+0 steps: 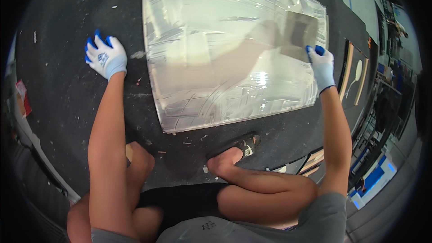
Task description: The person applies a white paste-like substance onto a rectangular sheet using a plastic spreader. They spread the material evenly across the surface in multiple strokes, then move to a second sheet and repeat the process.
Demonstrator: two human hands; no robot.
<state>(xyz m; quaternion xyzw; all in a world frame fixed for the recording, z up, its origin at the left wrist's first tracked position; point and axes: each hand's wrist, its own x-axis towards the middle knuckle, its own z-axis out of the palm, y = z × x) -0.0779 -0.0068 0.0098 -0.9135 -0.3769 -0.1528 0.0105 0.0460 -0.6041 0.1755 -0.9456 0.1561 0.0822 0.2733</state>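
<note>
A large pale panel (216,45) lies on the dark floor in front of me, coated with a wet, glossy whitish layer full of curved streaks. My right hand (323,68), in a white glove with blue fingertips, is at the panel's right side. Its fingers are closed on the lower right corner of a thin grey-brown square sheet (298,36) with a darker patch in its middle. I cannot tell whether the sheet rests flat on the coating. Left of the panel, my left hand (106,56), gloved alike, is spread on the floor, apart from the panel and holding nothing.
Small white scraps are scattered over the dark floor (54,85). To the right, wooden strips (347,65) lie by a white oval piece (358,70). A red item (23,97) is at the far left. My sandalled foot (245,148) is close to the panel's near edge.
</note>
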